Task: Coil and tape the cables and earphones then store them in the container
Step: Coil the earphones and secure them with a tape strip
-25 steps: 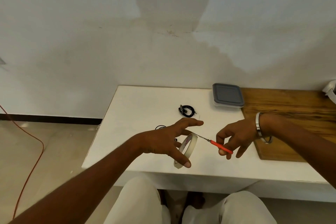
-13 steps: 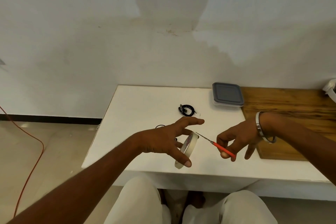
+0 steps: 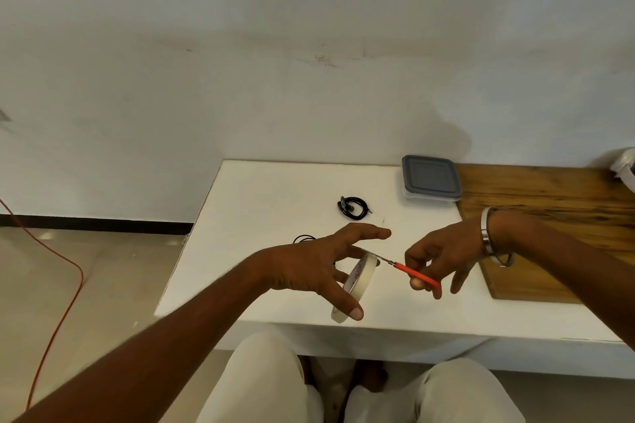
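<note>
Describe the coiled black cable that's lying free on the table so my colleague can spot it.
Find the white table against the wall. Left of the grey-lidded container at the back lies the coiled black cable, fully in view, unlike the other black cable half hidden behind the left hand.

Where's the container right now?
In the head view the container, grey lid on, sits at the table's far right by the wall, touching the wooden board, right of the coiled black cable.

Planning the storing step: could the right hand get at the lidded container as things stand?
Probably not yet: the right hand grips the scissors. The path to the container looks free, though its lid is on.
</note>
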The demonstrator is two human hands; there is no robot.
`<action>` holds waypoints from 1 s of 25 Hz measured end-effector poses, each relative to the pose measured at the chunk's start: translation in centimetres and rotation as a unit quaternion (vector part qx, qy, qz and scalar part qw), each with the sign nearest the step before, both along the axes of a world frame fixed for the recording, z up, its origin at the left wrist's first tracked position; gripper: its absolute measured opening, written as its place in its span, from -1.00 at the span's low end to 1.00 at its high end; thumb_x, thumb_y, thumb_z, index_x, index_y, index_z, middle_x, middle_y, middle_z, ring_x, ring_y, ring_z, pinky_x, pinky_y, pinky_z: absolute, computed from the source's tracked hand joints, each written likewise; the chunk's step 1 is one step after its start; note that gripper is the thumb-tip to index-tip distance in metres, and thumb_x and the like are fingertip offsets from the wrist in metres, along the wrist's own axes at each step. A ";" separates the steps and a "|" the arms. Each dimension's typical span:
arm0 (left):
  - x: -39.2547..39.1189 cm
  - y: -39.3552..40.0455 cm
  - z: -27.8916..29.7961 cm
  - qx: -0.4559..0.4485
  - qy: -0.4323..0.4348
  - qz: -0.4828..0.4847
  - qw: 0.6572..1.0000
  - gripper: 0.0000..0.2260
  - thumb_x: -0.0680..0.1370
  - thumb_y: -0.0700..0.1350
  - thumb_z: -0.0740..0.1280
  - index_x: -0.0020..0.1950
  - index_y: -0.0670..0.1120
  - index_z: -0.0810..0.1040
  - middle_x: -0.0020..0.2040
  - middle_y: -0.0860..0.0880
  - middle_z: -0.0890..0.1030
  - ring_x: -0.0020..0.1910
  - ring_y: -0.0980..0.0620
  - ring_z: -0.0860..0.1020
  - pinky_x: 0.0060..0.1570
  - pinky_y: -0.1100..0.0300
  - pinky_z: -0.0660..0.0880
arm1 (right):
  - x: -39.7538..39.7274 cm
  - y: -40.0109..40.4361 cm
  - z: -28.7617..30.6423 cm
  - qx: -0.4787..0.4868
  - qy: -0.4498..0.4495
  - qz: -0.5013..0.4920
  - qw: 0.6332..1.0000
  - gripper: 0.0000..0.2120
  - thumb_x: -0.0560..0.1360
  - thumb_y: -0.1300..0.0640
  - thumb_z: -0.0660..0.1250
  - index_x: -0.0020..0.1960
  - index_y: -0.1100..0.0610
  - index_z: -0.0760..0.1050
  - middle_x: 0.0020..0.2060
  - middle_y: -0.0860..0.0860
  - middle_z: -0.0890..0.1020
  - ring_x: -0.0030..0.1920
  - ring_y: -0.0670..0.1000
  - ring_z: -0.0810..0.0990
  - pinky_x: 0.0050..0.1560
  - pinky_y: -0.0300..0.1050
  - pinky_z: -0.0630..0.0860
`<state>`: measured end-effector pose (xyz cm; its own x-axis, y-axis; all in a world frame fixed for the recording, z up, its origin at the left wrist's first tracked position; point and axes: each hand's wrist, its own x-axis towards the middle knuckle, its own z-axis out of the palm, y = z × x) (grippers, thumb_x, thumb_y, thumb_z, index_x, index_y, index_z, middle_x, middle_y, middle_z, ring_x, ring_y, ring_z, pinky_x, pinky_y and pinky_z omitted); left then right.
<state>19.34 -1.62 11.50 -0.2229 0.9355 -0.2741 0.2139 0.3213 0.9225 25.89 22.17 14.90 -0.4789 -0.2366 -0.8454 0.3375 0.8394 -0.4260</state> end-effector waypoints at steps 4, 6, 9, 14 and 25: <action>-0.1 0.0 -0.1 0.001 -0.004 0.002 1.000 -0.10 0.34 -0.21 0.58 0.45 0.32 0.14 0.45 0.34 0.15 0.41 0.20 0.25 0.10 0.40 0.47 | 0.0 0.0 -0.3 0.004 0.043 0.010 0.999 -0.85 0.46 -0.04 0.35 -0.09 0.04 0.50 0.01 0.18 0.62 -0.10 -0.02 0.63 0.02 -0.08 0.61; -0.1 -0.1 -0.2 0.001 -0.009 0.003 1.000 -0.09 0.34 -0.21 0.58 0.45 0.32 0.14 0.45 0.35 0.15 0.43 0.18 0.25 0.16 0.32 0.47 | 0.1 0.0 -0.4 0.001 0.059 0.009 0.998 -0.88 0.47 -0.01 0.34 -0.14 0.03 0.50 -0.06 0.14 0.62 -0.14 -0.02 0.61 -0.01 -0.09 0.61; -0.2 -0.3 -0.4 -0.002 -0.016 0.006 1.000 -0.07 0.33 -0.22 0.58 0.47 0.31 0.12 0.46 0.34 0.14 0.46 0.12 0.23 0.25 0.18 0.46 | -0.1 0.2 -0.7 0.008 0.082 0.002 0.997 -0.88 0.48 0.00 0.34 -0.15 0.05 0.51 -0.18 0.06 0.63 -0.18 -0.04 0.62 -0.04 -0.11 0.62; -0.5 -0.7 -0.3 0.018 -0.033 0.039 0.999 -0.03 0.28 -0.18 0.61 0.46 0.33 0.11 0.47 0.29 0.15 0.48 0.06 0.25 0.32 -0.10 0.44 | 0.4 2.0 -1.6 0.161 0.077 0.041 0.983 -0.75 0.47 -0.17 0.30 -0.13 0.01 0.51 -0.20 -0.04 0.62 -0.17 -0.07 0.59 -0.07 -0.18 0.60; -0.9 -1.2 -0.6 0.021 -0.044 0.110 0.993 -0.03 0.27 -0.19 0.60 0.45 0.35 0.12 0.48 0.06 0.25 0.42 0.05 0.34 0.33 -0.06 0.43 | 2.3 4.7 -10.5 0.369 0.161 -0.076 0.912 -0.72 0.44 -0.05 0.34 -0.02 0.15 0.55 -0.14 0.06 0.63 -0.21 0.00 0.52 -0.18 -0.23 0.49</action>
<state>18.48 -2.86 10.92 -0.3994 0.8784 -0.2625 0.0611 0.3112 0.9484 28.19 26.90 4.41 -0.7109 0.4299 -0.5567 0.4315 0.8916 0.1375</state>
